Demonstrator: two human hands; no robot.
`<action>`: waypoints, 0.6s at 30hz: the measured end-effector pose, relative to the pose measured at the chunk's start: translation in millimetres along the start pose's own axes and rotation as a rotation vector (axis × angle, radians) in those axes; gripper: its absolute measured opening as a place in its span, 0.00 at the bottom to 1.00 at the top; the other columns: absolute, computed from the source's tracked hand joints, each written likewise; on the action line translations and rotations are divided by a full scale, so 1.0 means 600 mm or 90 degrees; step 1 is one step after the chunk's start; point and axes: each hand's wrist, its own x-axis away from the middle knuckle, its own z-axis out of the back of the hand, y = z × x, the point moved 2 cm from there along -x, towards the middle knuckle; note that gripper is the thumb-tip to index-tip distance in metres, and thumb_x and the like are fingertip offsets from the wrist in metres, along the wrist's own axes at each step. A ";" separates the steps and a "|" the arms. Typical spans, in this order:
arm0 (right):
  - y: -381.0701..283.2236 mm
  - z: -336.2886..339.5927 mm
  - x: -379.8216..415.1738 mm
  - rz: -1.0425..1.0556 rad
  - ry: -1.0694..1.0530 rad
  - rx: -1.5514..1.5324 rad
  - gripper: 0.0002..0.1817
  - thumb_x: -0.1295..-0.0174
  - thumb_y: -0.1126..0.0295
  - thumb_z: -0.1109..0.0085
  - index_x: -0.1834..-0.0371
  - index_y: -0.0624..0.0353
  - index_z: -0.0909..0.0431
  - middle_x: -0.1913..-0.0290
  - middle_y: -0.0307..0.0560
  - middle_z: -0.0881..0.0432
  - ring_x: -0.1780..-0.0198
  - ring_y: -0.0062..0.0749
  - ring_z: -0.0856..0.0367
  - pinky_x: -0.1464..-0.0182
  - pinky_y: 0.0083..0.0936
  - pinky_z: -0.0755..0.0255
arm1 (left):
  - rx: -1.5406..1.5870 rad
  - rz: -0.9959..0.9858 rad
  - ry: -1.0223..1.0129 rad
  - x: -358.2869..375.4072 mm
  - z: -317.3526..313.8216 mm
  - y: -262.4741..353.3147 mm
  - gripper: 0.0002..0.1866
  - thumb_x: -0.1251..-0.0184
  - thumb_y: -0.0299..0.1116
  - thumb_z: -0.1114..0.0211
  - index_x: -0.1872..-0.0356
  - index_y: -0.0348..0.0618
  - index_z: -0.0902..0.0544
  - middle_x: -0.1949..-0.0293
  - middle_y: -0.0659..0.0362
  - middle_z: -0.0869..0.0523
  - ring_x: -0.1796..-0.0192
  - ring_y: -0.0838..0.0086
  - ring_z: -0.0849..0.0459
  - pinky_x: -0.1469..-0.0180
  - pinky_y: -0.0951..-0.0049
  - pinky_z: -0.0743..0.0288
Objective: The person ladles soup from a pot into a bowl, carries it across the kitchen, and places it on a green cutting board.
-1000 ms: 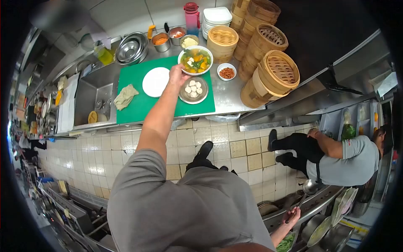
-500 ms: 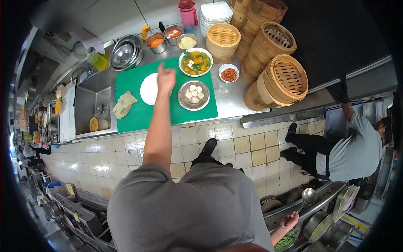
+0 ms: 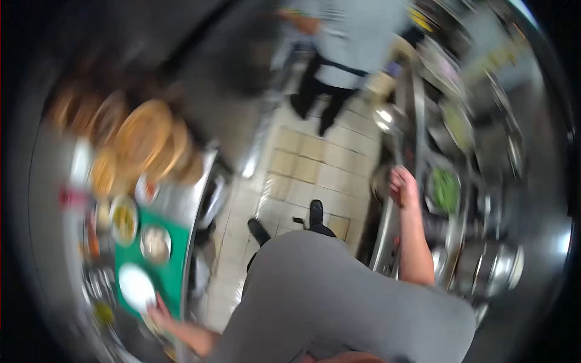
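Observation:
The view is heavily blurred by motion. My left hand is low at the left, at the near edge of the green cutting board, just beside the white plate; its fingers are too smeared to read. Farther along the board sit a metal bowl of white dumplings and a bowl of soup. My right hand is out to the right, closed around the long handle of a metal ladle whose bowl points away from me over the stove edge.
Stacked bamboo steamers stand on the counter at the left. A pan of greens and metal pots line the stove side on the right. A co-worker in a grey shirt stands ahead on the tiled floor.
The whole view has swung round, with the counter now at the left and the stove at the right. My left hand has left the middle of the board for its near edge by the plate.

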 end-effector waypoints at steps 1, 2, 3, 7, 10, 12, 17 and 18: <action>-0.020 0.005 0.015 0.009 -0.021 -0.005 0.05 0.23 0.70 0.40 0.55 0.59 0.25 0.69 0.42 0.22 0.75 0.26 0.27 0.76 0.24 0.38 | -0.025 0.012 0.042 0.048 -0.069 0.045 0.32 0.22 0.30 0.40 0.22 0.27 0.34 0.27 0.38 0.25 0.27 0.47 0.22 0.26 0.49 0.16; -0.051 -0.005 0.018 0.067 -0.020 0.011 0.07 0.23 0.69 0.41 0.53 0.60 0.26 0.70 0.44 0.21 0.75 0.27 0.27 0.75 0.25 0.37 | -0.078 0.034 0.051 0.013 -0.020 0.050 0.34 0.27 0.32 0.36 0.23 0.29 0.32 0.29 0.41 0.22 0.30 0.50 0.19 0.29 0.53 0.14; -0.079 -0.023 0.034 0.109 0.060 -0.044 0.07 0.21 0.68 0.42 0.56 0.59 0.25 0.73 0.44 0.22 0.77 0.27 0.27 0.75 0.25 0.36 | -0.300 0.040 0.035 0.044 -0.060 0.067 0.31 0.27 0.35 0.34 0.28 0.28 0.26 0.34 0.43 0.18 0.34 0.51 0.17 0.32 0.52 0.15; -0.211 0.087 0.008 0.154 -0.029 -0.027 0.05 0.22 0.67 0.42 0.52 0.55 0.23 0.72 0.36 0.20 0.81 0.21 0.28 0.80 0.19 0.36 | -0.464 0.088 -0.045 0.249 -0.324 0.032 0.25 0.26 0.35 0.34 0.34 0.27 0.20 0.40 0.42 0.15 0.38 0.57 0.16 0.35 0.53 0.17; -0.325 0.160 0.016 0.292 0.100 0.122 0.11 0.25 0.70 0.40 0.44 0.59 0.21 0.71 0.36 0.19 0.79 0.19 0.24 0.78 0.19 0.30 | -0.402 0.187 -0.317 0.271 -0.476 -0.132 0.31 0.29 0.34 0.34 0.29 0.30 0.26 0.35 0.43 0.17 0.36 0.54 0.15 0.37 0.53 0.12; -0.393 0.263 -0.008 0.334 0.152 0.183 0.22 0.29 0.75 0.38 0.31 0.63 0.22 0.70 0.37 0.17 0.77 0.20 0.20 0.76 0.19 0.28 | -0.374 0.276 -0.438 0.309 -0.617 -0.267 0.35 0.32 0.33 0.33 0.25 0.32 0.30 0.32 0.44 0.18 0.35 0.52 0.15 0.38 0.54 0.09; -0.537 0.433 -0.042 0.333 0.330 0.417 0.24 0.33 0.75 0.38 0.33 0.64 0.18 0.73 0.36 0.20 0.79 0.23 0.21 0.73 0.26 0.27 | -0.463 0.471 -0.514 0.579 -1.101 -0.620 0.33 0.32 0.25 0.47 0.24 0.30 0.32 0.34 0.41 0.18 0.39 0.42 0.12 0.49 0.44 0.05; -0.542 0.453 -0.037 0.320 0.336 0.438 0.24 0.34 0.75 0.38 0.33 0.65 0.18 0.74 0.36 0.20 0.79 0.23 0.21 0.73 0.26 0.27 | -0.457 0.496 -0.581 0.599 -1.150 -0.697 0.32 0.30 0.24 0.49 0.23 0.33 0.33 0.33 0.41 0.18 0.39 0.42 0.12 0.47 0.41 0.06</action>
